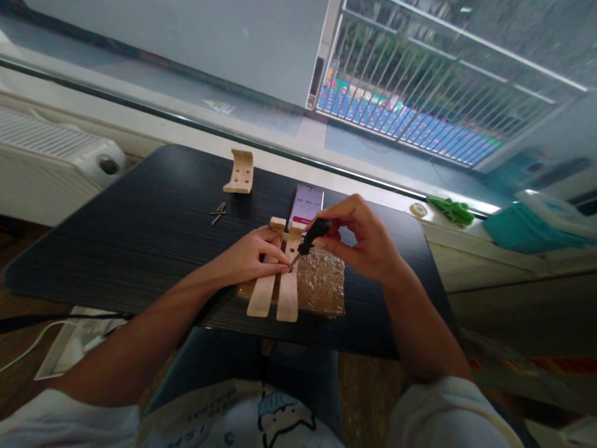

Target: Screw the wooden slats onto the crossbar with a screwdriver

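Wooden strips (pixel 286 302) on the black tabletop (pixel 116 230), right of the middle of the near edge; set side by side across a block in clear bubble wrap (pixel 321 283), flat ends toward the near edge, raised ends toward the far edge; block just inside the near edge, showing mostly to the right of the strips.

Right hand (pixel 361 239) above the block, on the side of the tabletop's right edge; closed round the black handle of a screwdriver (pixel 317 231), tilted, tip down at a hole in the right-hand strip; left hand (pixel 261 252) laid over the left-hand strip, fingertips drawn together on the right-hand strip beside the tip; cannot tell whether pinching anything small there.

Phone (pixel 308 204) near the far edge, just beyond the raised ends, lit with a running-time display; curved wooden piece (pixel 241 174) with four holes, also near the far edge, left of the phone, well apart from the strips; screws (pixel 218 213) in a small loose cluster, between that piece and the near edge, lying crosswise; exact number too small to tell.
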The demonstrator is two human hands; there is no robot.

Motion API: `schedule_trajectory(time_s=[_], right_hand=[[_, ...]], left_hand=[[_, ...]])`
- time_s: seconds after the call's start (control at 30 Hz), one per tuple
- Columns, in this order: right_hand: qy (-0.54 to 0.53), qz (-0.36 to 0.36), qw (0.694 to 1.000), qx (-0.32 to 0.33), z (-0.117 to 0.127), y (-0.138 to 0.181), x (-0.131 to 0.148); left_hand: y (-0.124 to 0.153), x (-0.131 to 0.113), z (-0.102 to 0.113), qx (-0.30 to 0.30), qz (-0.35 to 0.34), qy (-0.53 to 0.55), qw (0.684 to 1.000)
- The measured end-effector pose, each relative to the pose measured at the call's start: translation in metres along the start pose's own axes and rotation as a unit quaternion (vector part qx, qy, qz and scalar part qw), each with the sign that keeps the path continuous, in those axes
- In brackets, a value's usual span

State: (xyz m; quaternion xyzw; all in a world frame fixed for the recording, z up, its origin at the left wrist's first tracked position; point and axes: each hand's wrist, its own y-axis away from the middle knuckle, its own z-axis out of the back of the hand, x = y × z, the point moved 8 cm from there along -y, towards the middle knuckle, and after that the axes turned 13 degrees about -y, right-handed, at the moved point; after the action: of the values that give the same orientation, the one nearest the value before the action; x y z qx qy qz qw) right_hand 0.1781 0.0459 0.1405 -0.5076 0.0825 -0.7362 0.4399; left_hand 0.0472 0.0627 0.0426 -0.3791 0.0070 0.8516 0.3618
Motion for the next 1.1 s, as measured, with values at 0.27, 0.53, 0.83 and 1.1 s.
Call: schedule_trajectory(time_s=[0.27, 0.53, 0.83, 1.1], right_hand=[[0.015, 0.002, 1.000, -0.023, 0.0004, -0.0007, 0.0007], [0.027, -0.005, 0.999, -0.044, 0.0011, -0.0010, -0.0008], [0.035, 0.023, 0.998, -0.056, 0.0015, 0.0005, 0.0023], [0.036, 0.037, 0.996, -0.066, -0.0003, 0.0020, 0.0009]], left_hand=[[0.0002, -0.0009, -0.0002, 0.003, 0.000, 0.004, 1.000], [0.0000, 0.0014, -0.0011, 0.013, 0.018, -0.007, 1.000], [0.0004, 0.0015, -0.0012, 0.012, 0.011, -0.003, 1.000], [0.0005, 0.0010, -0.0012, 0.007, 0.005, -0.002, 1.000]])
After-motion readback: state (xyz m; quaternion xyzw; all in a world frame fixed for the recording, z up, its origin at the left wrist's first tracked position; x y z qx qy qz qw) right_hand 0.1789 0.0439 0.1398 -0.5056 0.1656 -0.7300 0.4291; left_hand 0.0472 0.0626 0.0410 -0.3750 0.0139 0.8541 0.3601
